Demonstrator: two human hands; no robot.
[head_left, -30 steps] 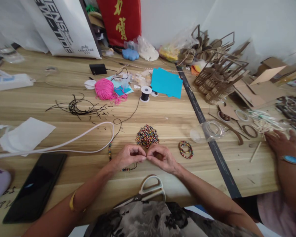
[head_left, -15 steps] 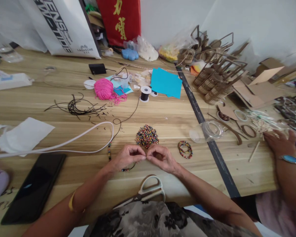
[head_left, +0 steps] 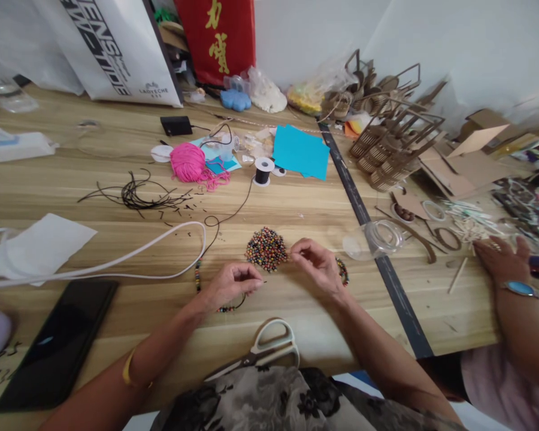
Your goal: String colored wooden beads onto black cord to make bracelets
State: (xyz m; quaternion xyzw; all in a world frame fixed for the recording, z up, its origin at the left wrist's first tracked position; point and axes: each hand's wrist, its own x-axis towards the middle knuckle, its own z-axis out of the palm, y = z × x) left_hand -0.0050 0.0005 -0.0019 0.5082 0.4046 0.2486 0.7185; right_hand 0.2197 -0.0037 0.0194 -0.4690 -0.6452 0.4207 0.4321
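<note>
My left hand [head_left: 236,284] pinches a thin black cord, whose short tip [head_left: 265,281] sticks out past the fingertips. Several coloured beads [head_left: 226,309] are strung on the cord below that hand, and another strung length [head_left: 198,275] lies to its left. At the right edge of a heap of small multicoloured beads [head_left: 266,248], my right hand [head_left: 317,263] has thumb and forefinger together; whether a bead is between them is too small to tell. Behind this hand, a beaded bracelet [head_left: 342,272] is partly hidden. White-handled scissors [head_left: 275,344] lie close to my body.
A spool of black cord [head_left: 263,172] stands beyond the beads. Pink yarn [head_left: 187,162], cut black cords [head_left: 139,194] and a white cable [head_left: 161,236] lie leftward, with a phone [head_left: 56,344] nearer. Clear tape rolls [head_left: 384,237] and a co-worker's hand [head_left: 503,260] are at right.
My hands have parted. The right hand has moved right and slightly away from me to the bead heap's edge, now covering part of the bracelets. My left hand stays nearly in place.
</note>
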